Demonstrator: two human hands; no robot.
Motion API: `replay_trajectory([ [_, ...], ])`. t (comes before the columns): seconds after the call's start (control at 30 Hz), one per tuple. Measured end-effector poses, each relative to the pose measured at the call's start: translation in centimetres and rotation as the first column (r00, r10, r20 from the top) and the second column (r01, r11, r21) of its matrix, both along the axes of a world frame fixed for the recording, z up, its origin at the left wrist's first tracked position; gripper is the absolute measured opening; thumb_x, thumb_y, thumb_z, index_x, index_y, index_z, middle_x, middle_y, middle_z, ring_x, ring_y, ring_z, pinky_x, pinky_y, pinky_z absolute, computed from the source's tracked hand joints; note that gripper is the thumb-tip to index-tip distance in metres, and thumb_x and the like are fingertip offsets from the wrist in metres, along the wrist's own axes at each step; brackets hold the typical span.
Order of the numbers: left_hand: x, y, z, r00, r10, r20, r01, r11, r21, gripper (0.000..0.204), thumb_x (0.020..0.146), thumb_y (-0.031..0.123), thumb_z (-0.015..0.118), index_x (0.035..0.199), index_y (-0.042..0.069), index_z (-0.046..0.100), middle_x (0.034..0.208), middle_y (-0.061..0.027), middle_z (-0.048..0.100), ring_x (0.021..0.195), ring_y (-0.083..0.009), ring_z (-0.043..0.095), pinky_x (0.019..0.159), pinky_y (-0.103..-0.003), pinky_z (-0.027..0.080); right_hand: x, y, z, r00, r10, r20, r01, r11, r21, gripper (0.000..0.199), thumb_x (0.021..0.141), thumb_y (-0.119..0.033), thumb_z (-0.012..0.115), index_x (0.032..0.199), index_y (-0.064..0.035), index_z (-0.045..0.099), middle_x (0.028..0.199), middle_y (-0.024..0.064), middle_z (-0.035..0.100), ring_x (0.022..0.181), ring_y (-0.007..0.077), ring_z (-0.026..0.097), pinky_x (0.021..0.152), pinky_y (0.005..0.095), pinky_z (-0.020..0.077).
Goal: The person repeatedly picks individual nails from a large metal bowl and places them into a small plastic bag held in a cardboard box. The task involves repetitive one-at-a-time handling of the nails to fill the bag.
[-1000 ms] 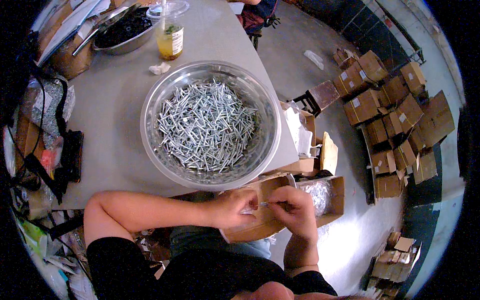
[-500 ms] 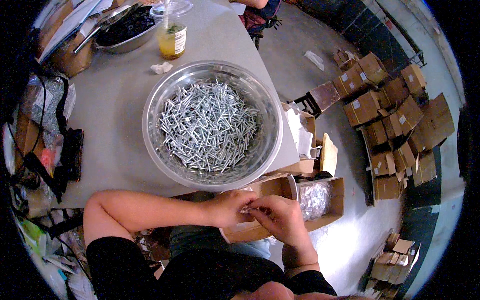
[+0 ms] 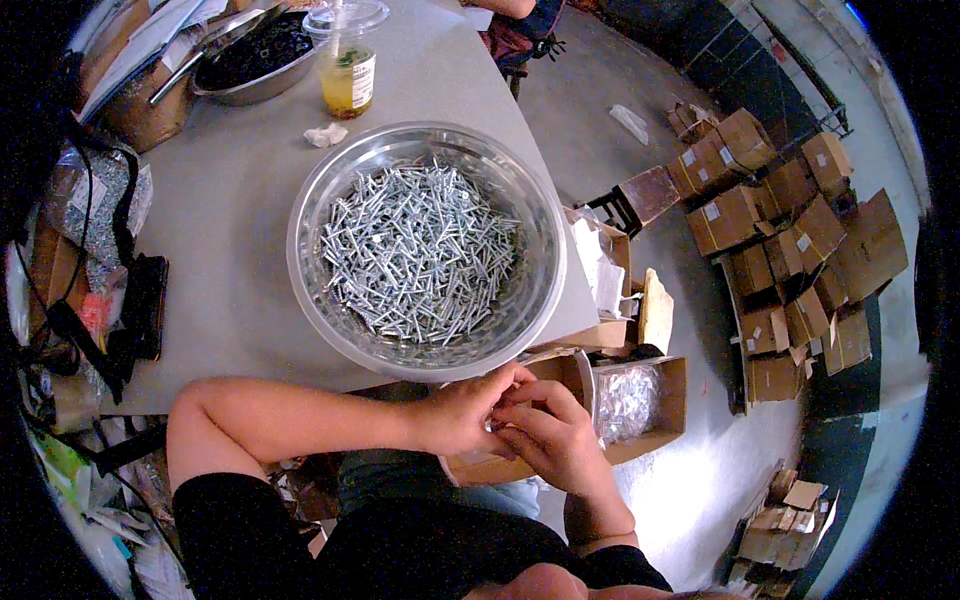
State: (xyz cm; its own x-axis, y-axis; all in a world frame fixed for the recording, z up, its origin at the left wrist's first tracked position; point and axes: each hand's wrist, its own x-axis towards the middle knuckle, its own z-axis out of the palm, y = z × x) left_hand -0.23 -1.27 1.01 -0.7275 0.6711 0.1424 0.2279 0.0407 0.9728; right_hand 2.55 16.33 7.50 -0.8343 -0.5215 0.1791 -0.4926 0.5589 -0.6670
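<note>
Because curled fingers point(image 3: 537, 424) mostly hide it, I can't identify the shiny piece point(image 3: 490, 425) the left hand point(image 3: 466, 412) grips; the right hand point(image 3: 562, 432) bends inward, its pinch unclear, the bowl point(image 3: 430, 362) beyond both.

1. The bench point(image 3: 220, 210), plain and grey-topped, stretches ahead of the hands point(image 3: 465, 412) and off to their left.
2. Smooth grey floor point(image 3: 590, 90) spreads to the right of the hands; a bright white patch of light point(image 3: 690, 490) lies on it, right of them and nearer the body.
3. A low brown-topped stool point(image 3: 648, 192) stands ahead and to their right.
4. Farther right, 1 large pile of cardboard boxes point(image 3: 780, 220) rises, with 1 smaller pile point(image 3: 785, 530) nearer the body.
5. Beyond, a pale wall point(image 3: 905, 345) has a dark lower band point(image 3: 860, 400).
</note>
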Motion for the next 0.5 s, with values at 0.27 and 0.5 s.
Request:
replay_trajectory([
  [0.27, -0.3, 0.0, 0.6, 0.988, -0.053, -0.145, 0.063, 0.996, 0.063, 0.088, 0.073, 0.036, 0.080, 0.132, 0.004, 0.023, 0.107, -0.0170, 0.052, 0.097, -0.0289, 0.058, 0.078, -0.039, 0.049, 0.3, 0.4, -1.1, 0.998, 0.024, -0.061, -0.029, 0.996, -0.088, 0.025, 0.067, -0.007, 0.076, 0.089, -0.0058, 0.064, 0.110, 0.0135, 0.057, 0.100, 0.0330, 0.057, 0.082, 0.0385, 0.0507],
  [0.5, -0.5, 0.4, -0.2, 0.944, 0.074, -0.323, -0.023, 0.987, 0.159, 0.055, 0.083, 0.032, 0.071, 0.120, 0.004, 0.041, 0.097, -0.0128, 0.055, 0.085, -0.0225, 0.059, 0.078, -0.036, 0.049, 0.2, 2.4, -0.8, 0.979, -0.158, -0.126, 0.142, 0.982, -0.125, 0.025, 0.065, -0.005, 0.079, 0.083, -0.0070, 0.063, 0.086, 0.0119, 0.066, 0.078, 0.0279, 0.066, 0.069, 0.0350, 0.0551],
])
